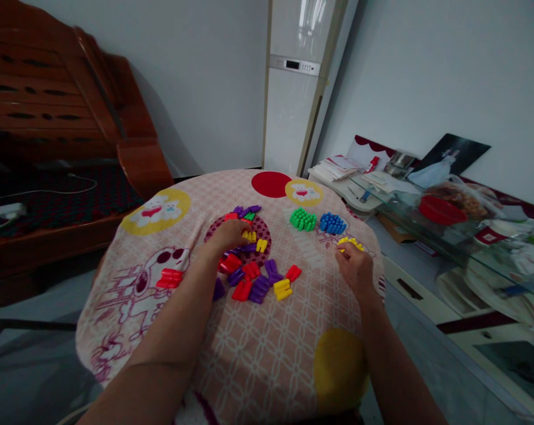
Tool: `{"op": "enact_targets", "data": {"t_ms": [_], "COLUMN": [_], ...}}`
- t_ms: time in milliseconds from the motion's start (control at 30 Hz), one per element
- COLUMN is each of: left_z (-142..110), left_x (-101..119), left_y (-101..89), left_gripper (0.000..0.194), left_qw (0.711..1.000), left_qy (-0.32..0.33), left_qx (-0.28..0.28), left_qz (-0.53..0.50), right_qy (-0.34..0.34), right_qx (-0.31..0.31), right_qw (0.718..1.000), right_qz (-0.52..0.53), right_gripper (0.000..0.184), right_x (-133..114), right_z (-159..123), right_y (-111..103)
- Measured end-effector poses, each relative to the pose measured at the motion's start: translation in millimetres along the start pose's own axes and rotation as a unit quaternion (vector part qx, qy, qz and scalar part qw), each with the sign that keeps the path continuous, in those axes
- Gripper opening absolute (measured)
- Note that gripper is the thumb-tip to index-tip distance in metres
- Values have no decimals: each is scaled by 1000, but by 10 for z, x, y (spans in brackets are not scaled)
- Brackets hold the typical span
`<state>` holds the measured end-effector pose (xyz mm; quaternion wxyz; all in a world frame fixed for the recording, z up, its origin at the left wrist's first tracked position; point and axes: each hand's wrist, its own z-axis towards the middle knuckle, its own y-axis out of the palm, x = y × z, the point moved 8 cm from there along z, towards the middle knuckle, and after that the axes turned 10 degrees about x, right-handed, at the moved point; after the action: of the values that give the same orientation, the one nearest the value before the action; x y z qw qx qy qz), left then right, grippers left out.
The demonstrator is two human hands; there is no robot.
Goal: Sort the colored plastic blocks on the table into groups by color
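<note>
My left hand [230, 235] reaches into the loose pile, its fingers closed at a yellow plastic piece [249, 236] with ridged, finger-like rows. Around it lie red pieces [251, 271], purple pieces [260, 287] and another yellow piece [283, 289]. A small green piece [249, 216] shows just beyond the fingers. On the right, my right hand [355, 265] has its fingers pinched at the near left edge of a yellow cluster [351, 242], which it partly hides. Beside that stand a blue cluster [333, 223] and a green cluster [302, 219], each packed tightly upright.
A patterned cloth [267, 336] covers the round table. One red piece [169, 278] lies apart at the left. A glass-topped cabinet [465, 254] with papers and bags stands close on the right. A wooden bench [49, 106] is at the back left, a white floor-standing unit [291, 106] behind.
</note>
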<state>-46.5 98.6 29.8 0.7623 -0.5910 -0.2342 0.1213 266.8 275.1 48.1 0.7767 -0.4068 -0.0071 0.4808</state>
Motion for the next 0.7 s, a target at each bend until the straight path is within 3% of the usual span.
{"op": "enact_targets", "data": {"t_ms": [100,200,300,367,533,700], "left_z": [-3,-1,-4,-18,-73,-219], "left_x": [-1,28,86,172,621,1239], "left_y": [57,24,-68,-95,-122,-14], "left_gripper": [38,33,30,35,47,42], "left_qw": [1000,993,972,949,878,833], "left_qy": [-4,4,10,12,54,103], "left_qx": [-14,2,21,-6,-69,-136], "left_qz": [-26,-122,-232,-315,-470,-526], "right_qy": [-4,-1,7,10,32,128], "right_qx": [-28,-60,-80,-94,-143,-198], "right_qw": [999,998,996,994,969,897], "right_qz": [19,29,43,62,201,373], "right_gripper": [25,24,23,22,24,34], "right_x": [-109,-168,-214,-271,-536,-684], "right_z": [-47,-90,-108,-115,-190,-332], "right_y": [88,166,205,218,295,489]}}
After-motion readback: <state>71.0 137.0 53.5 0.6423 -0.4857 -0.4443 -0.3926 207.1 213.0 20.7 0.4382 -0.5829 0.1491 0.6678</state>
